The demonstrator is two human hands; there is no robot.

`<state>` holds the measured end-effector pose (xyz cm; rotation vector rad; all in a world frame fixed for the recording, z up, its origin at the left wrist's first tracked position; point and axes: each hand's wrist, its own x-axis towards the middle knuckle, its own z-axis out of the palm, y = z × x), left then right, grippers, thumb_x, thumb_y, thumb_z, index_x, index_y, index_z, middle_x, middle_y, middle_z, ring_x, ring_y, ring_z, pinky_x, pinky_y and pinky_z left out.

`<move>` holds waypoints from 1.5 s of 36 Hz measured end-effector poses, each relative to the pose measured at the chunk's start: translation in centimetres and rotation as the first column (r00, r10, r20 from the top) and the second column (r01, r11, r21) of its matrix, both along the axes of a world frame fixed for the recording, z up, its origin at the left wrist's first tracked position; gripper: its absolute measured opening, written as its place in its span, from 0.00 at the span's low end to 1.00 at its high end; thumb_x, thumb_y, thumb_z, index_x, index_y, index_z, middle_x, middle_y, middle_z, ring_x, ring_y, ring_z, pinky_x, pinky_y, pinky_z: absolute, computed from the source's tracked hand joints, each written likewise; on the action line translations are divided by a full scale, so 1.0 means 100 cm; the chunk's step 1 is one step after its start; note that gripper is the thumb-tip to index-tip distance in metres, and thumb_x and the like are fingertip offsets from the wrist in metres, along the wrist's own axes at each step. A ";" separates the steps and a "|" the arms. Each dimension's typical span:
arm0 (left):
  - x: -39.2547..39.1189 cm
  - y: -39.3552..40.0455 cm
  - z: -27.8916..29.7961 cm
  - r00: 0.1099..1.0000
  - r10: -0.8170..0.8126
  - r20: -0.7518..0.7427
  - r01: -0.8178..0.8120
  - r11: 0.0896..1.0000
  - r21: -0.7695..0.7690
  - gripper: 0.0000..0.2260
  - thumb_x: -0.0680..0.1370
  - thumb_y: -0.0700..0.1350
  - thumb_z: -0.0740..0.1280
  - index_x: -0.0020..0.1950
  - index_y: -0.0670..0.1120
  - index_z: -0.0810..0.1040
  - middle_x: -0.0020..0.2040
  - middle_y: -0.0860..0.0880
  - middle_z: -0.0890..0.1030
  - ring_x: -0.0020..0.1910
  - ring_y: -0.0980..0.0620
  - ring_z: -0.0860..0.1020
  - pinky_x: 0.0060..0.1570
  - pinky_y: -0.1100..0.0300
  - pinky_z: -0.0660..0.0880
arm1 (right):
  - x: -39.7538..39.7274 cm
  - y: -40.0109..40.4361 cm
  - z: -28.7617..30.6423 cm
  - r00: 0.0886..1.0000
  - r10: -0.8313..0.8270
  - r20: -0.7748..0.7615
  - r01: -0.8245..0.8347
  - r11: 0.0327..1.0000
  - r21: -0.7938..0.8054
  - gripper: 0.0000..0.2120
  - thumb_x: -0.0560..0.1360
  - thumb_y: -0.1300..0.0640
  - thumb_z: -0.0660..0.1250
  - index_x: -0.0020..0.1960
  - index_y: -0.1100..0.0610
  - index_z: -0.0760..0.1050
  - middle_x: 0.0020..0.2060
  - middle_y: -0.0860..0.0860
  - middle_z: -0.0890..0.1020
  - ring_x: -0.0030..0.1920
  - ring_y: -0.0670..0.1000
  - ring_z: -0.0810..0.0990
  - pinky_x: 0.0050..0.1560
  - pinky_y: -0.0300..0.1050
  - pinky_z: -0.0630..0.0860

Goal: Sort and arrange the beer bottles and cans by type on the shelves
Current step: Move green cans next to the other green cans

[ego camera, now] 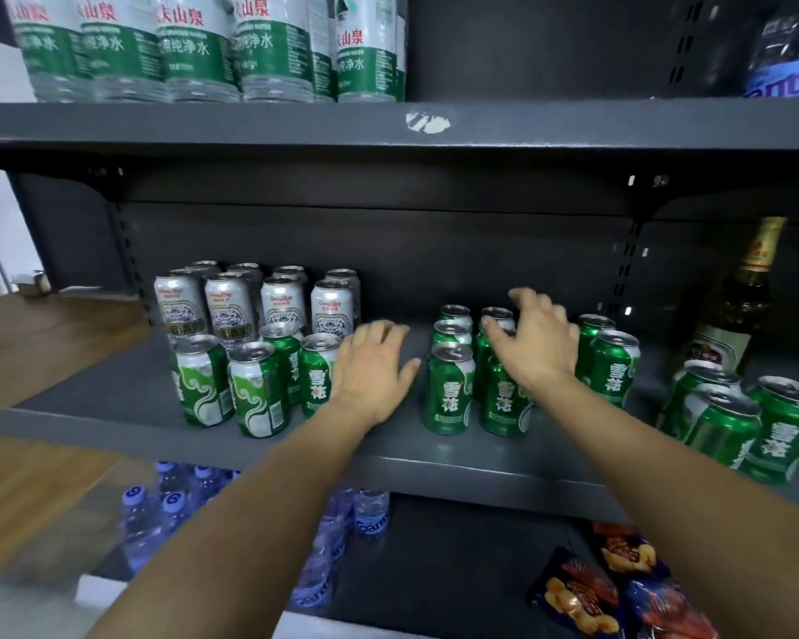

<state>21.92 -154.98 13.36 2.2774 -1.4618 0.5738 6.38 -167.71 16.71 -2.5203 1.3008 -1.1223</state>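
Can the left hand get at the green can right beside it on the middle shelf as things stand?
Probably yes: the left hand is open, holding nothing, right next to that green can, with nothing between them.

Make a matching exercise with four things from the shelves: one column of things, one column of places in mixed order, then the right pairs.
Things:
1. silver cans
2. beer bottle
3. water bottles with green labels
4. snack bags

Places:
A. top shelf, left
B. bottom shelf, right
C. middle shelf, back left
D. middle shelf, far right

Pairs: 1-C, 2-D, 3-A, 4-B
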 end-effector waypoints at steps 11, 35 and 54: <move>0.067 0.033 0.015 0.952 0.280 0.127 -0.305 0.806 0.507 0.36 0.80 0.62 0.56 0.80 0.47 0.43 0.79 0.42 0.48 0.78 0.40 0.47 0.75 0.44 0.48 | 0.042 0.068 -0.020 0.965 0.202 -0.167 -0.235 0.949 -0.210 0.16 0.79 0.49 0.59 0.65 0.51 0.71 0.61 0.49 0.76 0.62 0.53 0.70 0.60 0.48 0.60; -0.031 0.056 0.073 0.941 0.023 -0.337 -0.014 1.000 0.028 0.23 0.68 0.60 0.72 0.60 0.55 0.74 0.57 0.51 0.70 0.61 0.47 0.73 0.49 0.56 0.67 | 0.010 0.107 -0.017 0.909 0.417 0.020 -0.413 0.892 0.183 0.39 0.71 0.40 0.70 0.75 0.49 0.56 0.68 0.49 0.71 0.63 0.54 0.74 0.57 0.48 0.72; -0.104 -0.034 0.043 0.949 -0.183 -0.255 0.229 0.960 0.162 0.23 0.80 0.58 0.60 0.75 0.54 0.65 0.73 0.46 0.67 0.72 0.43 0.63 0.68 0.49 0.64 | -0.121 0.030 -0.026 0.962 -0.121 0.244 0.035 0.944 0.329 0.40 0.72 0.44 0.72 0.77 0.54 0.57 0.70 0.53 0.71 0.67 0.56 0.71 0.64 0.51 0.70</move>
